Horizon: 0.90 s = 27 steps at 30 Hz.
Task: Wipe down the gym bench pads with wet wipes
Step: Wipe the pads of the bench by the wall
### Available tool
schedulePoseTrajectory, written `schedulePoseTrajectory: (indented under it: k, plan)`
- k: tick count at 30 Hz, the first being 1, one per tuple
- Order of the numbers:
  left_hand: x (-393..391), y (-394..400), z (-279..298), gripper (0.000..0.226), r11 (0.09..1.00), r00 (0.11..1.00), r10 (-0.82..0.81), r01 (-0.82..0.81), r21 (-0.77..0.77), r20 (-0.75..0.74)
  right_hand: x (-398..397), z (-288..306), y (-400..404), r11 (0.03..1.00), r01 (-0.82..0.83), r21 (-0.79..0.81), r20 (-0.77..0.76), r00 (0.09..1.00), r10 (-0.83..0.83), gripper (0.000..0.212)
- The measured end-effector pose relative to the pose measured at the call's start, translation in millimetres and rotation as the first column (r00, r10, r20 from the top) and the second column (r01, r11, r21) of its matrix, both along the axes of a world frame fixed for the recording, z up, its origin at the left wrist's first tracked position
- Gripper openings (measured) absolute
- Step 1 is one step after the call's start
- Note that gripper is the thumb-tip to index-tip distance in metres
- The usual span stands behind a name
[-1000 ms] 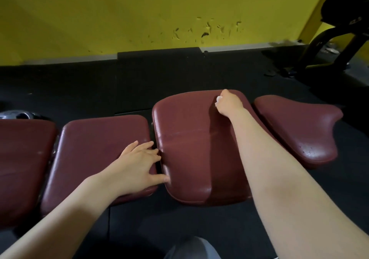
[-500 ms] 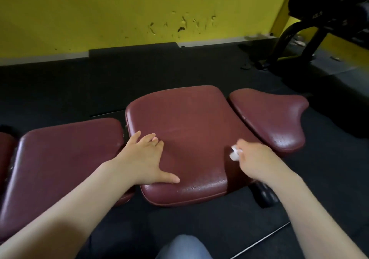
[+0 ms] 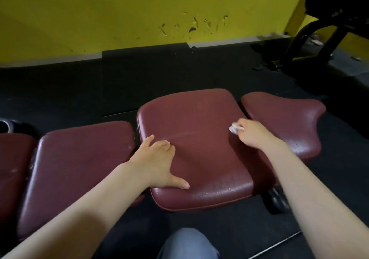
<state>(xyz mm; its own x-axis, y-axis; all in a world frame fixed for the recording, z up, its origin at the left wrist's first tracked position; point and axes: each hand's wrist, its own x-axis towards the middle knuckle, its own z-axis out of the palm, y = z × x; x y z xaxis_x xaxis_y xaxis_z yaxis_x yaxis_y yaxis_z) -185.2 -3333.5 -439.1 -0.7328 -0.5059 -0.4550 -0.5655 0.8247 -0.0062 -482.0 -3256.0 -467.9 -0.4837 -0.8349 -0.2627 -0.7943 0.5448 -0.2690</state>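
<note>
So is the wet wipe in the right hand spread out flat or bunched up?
Bunched up. The wet wipe shows only as a small crumpled white wad poking out past the fingers of the right hand, against the middle bench pad.

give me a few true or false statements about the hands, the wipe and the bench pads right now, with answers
1. The right hand holds a white wet wipe against the middle pad. True.
2. The left hand grips a spray bottle. False: it holds nothing and rests flat on the middle pad with its fingers straight.
3. The wall behind the bench is yellow. True.
4. The wipe lies on the floor. False: it is pinched in the right hand on the pad's right side.
5. The pads are blue. False: the middle pad, the left pad and the right end pad are dark red.
</note>
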Motion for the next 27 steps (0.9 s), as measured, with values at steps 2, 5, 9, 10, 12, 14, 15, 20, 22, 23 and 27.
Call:
schedulePoseTrajectory:
  k: [2,5,9,10,12,14,15,20,22,23,27]
  plan:
    - [-0.9,-0.2,1.2,0.119,1.000,1.000,-0.019,0.019,-0.005,0.001,3.2,-0.7,72.1,0.997,0.070,0.037,-0.038,0.997,-0.069,0.020]
    - [-0.8,-1.1,2.0,0.121,0.999,0.999,-0.034,0.034,-0.019,0.010,11.6,0.0,117.2,0.978,0.195,0.068,-0.013,0.981,-0.194,0.009]
    - [-1.2,-1.9,-1.0,0.123,0.998,0.998,-0.058,0.059,-0.035,0.008,1.1,-15.8,35.4,0.992,0.115,-0.044,-0.086,0.989,-0.118,0.007]
    - [-0.6,-1.9,-2.0,0.123,0.998,0.998,-0.060,0.060,-0.035,0.008,-7.3,-19.5,3.6,0.988,0.134,-0.077,-0.052,0.989,-0.138,0.011]
    - [0.1,-4.2,-3.9,0.124,0.997,0.998,-0.063,0.063,-0.036,0.003,-29.0,-23.2,-58.4,0.973,0.175,-0.148,0.008,0.984,-0.176,0.019]
    - [0.4,-5.0,-7.3,0.125,0.998,0.998,-0.058,0.058,-0.032,-0.007,-46.2,-23.6,-105.0,0.953,0.220,-0.207,0.042,0.976,-0.216,0.027]
    - [0.6,-4.7,-8.1,0.125,0.998,0.999,-0.054,0.053,-0.029,-0.009,-53.0,-24.7,-120.8,0.939,0.262,-0.224,0.068,0.965,-0.253,0.032]
    - [-3.3,-3.6,-5.1,0.124,0.999,0.999,-0.033,0.033,-0.002,-0.002,-69.1,-26.6,-128.7,0.939,0.283,-0.196,0.098,0.958,-0.269,0.029]
    - [-4.9,-4.5,-2.6,0.123,0.999,0.999,-0.038,0.038,-0.001,0.003,-67.5,-19.6,-110.2,0.981,0.164,-0.105,0.051,0.986,-0.159,0.025]
    - [-5.2,-4.9,-1.9,0.122,0.999,0.999,-0.046,0.046,-0.005,0.006,-66.3,-18.5,-96.8,0.992,0.110,-0.060,0.015,0.994,-0.110,0.031]
    - [-6.8,-4.3,0.4,0.119,0.998,0.998,-0.066,0.067,-0.017,0.014,-59.4,-24.9,-28.1,0.999,0.037,0.017,-0.110,0.993,-0.035,0.029]
